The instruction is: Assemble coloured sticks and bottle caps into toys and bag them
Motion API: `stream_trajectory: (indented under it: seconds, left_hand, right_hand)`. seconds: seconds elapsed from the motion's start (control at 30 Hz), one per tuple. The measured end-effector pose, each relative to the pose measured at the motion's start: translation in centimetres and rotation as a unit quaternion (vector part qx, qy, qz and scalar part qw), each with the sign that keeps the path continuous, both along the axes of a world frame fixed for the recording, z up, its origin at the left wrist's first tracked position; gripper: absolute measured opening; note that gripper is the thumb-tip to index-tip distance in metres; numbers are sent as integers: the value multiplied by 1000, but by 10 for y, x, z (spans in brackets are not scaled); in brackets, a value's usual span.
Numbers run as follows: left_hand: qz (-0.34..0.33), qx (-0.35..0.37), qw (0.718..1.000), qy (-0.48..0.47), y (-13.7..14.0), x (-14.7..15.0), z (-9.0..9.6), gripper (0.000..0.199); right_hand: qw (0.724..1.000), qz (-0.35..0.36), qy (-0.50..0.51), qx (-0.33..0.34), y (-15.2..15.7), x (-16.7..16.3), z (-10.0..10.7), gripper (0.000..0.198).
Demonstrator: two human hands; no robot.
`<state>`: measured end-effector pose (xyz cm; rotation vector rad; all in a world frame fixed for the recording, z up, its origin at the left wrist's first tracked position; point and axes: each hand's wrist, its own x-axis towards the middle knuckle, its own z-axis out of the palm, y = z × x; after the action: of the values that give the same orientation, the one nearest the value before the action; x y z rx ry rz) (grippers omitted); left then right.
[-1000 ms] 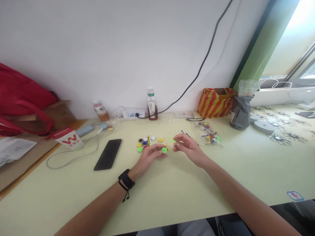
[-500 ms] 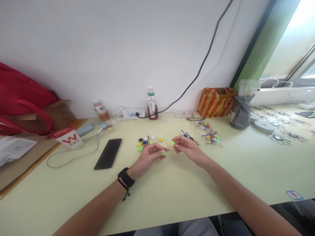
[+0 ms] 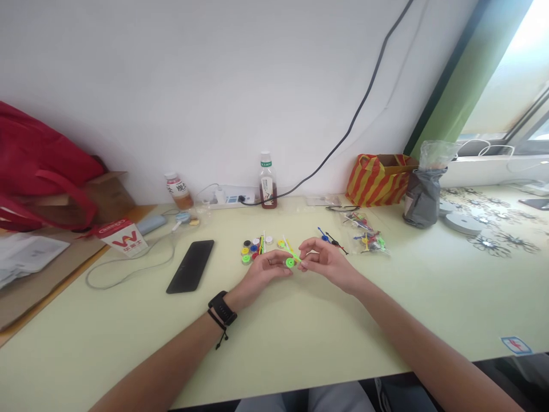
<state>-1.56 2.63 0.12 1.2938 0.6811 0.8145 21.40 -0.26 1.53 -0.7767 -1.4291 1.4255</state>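
Observation:
A small bright green disc (image 3: 290, 262) sits against the end of a thin green plastic stick (image 3: 297, 258), in the gap between my two hands. The thumb and forefinger of my right hand (image 3: 328, 260) pinch the stick. My left hand (image 3: 263, 273) is right beside the disc, thumb below and fingers above it, spread apart; whether a fingertip touches the disc is hard to see. Just behind my left hand lie several small coloured discs (image 3: 246, 259) and upright-looking thin sticks. A white stick (image 3: 287, 243) and a yellow disc (image 3: 281, 243) lie beyond the green parts.
Blue and black sticks (image 3: 330, 237) lie beyond my right hand, beside clear bags of coloured parts (image 3: 369, 241). A black phone (image 3: 190, 266) rests to the left. Farther back stand a bottle (image 3: 267, 186), a power strip (image 3: 234, 197) and a striped bag (image 3: 371, 182).
The green stick in my right hand has come together with the green disc. My left fingers, earlier closed on the disc, have loosened, and the disc's face now shows.

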Motion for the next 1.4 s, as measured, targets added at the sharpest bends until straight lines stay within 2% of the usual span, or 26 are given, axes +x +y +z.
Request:
stream_trajectory:
  seconds: [0.27, 0.63, 1.0, 1.23, 1.33, 1.4]
  left_hand:
    - [-13, 35, 999, 27, -4, 2, 0, 37]
    - [18, 126, 989, 79, -3, 6, -6, 30]
    - [17, 153, 985, 80, -1, 6, -14, 31]
    - [20, 165, 981, 101, -6, 7, -11, 28]
    - [27, 171, 979, 103, -7, 7, -10, 26]
    - [37, 178, 978, 104, -7, 6, -10, 26]
  right_hand:
    - [997, 15, -75, 21, 1, -4, -9, 30]
    - [982, -30, -158, 98, 2, -2, -8, 15]
    - [958, -51, -222, 174, 4, 3, -13, 10]
    - [948, -54, -235, 207, 2, 1, -11, 9]
    - [948, -56, -244, 199, 2, 2, -10, 9]
    - [950, -50, -257, 170, 1, 3, -10, 12]
